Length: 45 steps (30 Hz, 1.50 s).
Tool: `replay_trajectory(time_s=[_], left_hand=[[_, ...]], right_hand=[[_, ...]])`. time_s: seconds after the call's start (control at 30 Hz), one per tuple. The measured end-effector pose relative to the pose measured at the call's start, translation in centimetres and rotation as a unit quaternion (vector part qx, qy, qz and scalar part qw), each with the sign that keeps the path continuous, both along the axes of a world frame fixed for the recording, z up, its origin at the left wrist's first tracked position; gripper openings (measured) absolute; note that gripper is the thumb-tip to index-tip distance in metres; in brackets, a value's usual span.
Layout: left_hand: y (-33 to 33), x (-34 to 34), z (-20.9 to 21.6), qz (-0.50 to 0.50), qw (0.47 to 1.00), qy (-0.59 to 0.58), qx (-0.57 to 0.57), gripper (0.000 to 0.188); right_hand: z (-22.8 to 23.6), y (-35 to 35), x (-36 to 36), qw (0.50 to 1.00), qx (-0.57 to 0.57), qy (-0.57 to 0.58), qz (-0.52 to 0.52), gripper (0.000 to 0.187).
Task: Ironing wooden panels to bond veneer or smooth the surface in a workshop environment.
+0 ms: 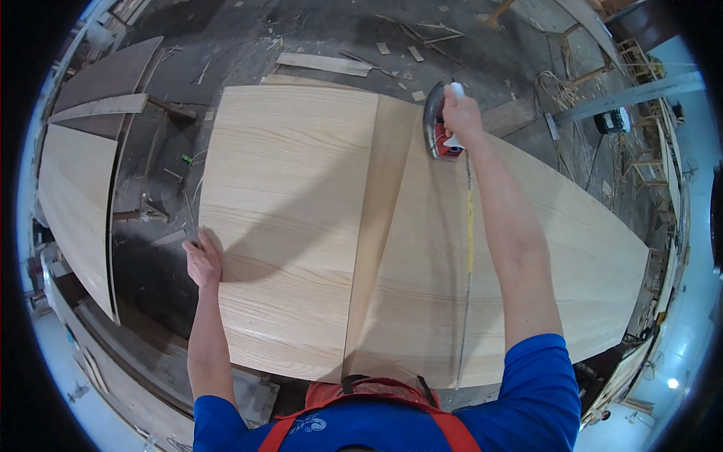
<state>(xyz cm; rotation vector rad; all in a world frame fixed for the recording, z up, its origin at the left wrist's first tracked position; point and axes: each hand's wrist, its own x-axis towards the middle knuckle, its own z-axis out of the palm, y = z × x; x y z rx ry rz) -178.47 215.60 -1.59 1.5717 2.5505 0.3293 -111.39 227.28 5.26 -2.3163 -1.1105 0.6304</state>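
Observation:
My right hand (462, 119) is closed round the handle of a clothes iron (434, 126) with a dark soleplate and a red and white body. The iron is tipped on its side near the far edge of the right wood-grain panel (557, 248). A thin cord (470, 233), partly yellow, runs from beside the iron toward my body across that panel. On the other side, my left hand (203, 260) has its fingers curled at the left edge of a second wood-grain panel (294, 173). Its underside grip is partly hidden.
More panels (79, 181) lie on supports at the left. Offcuts and scraps litter the dark floor, including a pale strip (324, 63) beyond the panels. A metal bar (633, 96) crosses at the upper right, near coiled strips (557, 89). Boards (113, 377) stand at the lower left.

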Motion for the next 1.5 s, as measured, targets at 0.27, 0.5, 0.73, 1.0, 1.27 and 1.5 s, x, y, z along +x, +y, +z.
replay_trajectory(time_s=[0.27,0.5,0.73,1.0,1.27,1.5], left_hand=[[1.7,3.3,-0.1,-0.054,0.998,0.026,-0.017,0.054],[2.4,4.4,0.8,-0.042,0.998,0.021,-0.049,0.053],[0.1,12.0,1.9,-0.329,0.939,0.064,0.074,0.071],[-3.2,18.1,2.1,-0.356,0.933,0.051,0.03,0.076],[-2.9,19.8,1.7,-0.368,0.927,0.052,0.048,0.073],[-3.0,18.9,-0.6,-0.342,0.932,0.095,0.074,0.068]], right_hand=[[1.7,-3.0,-5.1,0.998,-0.016,0.007,0.055,0.081],[-0.1,-10.0,-8.1,0.997,0.007,-0.003,0.083,0.078],[1.1,-16.4,-12.1,0.993,0.013,0.036,0.116,0.067],[2.1,-12.5,-2.4,0.999,-0.022,-0.04,-0.018,0.068],[-3.6,-8.0,0.1,0.972,0.087,-0.197,0.095,0.06],[-1.3,-5.6,-8.3,0.993,0.049,0.042,0.099,0.071]])
